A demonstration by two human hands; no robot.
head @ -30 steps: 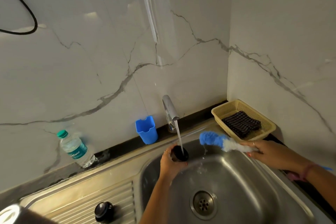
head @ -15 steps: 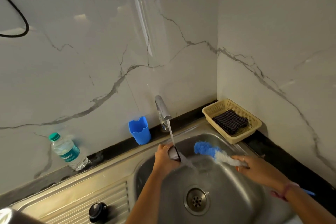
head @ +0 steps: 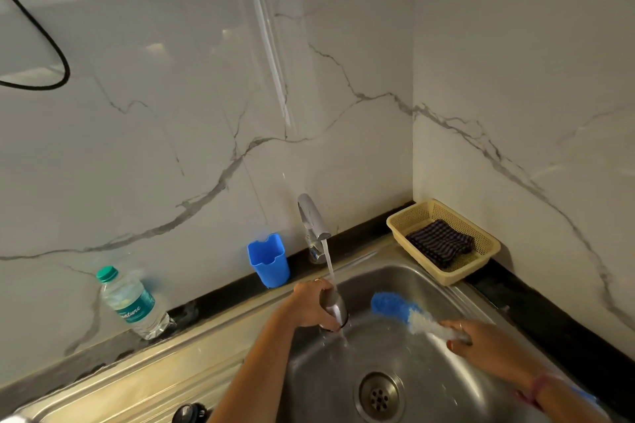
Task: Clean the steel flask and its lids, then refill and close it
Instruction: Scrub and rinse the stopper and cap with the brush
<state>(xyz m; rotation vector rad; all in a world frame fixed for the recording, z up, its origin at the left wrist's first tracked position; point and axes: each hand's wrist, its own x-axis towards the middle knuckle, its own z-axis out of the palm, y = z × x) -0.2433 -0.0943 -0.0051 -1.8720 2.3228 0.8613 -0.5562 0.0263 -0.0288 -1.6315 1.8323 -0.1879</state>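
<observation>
My left hand (head: 311, 306) grips the steel flask (head: 334, 306) over the sink (head: 405, 285), tipped with its mouth pointing down and toward me. Water from the tap (head: 313, 216) runs over the flask's side and streams off below. My right hand (head: 481, 342) holds a bottle brush (head: 402, 311) with a blue tip and white bristles, off to the right of the flask and apart from it. A black lid (head: 190, 413) lies on the drainboard at the bottom edge, partly cut off.
A blue plastic cup (head: 268, 259) stands left of the tap. A plastic water bottle (head: 129, 302) with a green cap sits on the counter at left. A beige basket (head: 481, 251) with a dark checked cloth (head: 439, 242) occupies the right corner. The drain (head: 378, 396) is below.
The flask has been turned from mouth-up under the stream to tipped over, so water now runs down its outside. The brush stays to the right. The camera has tilted upward.
</observation>
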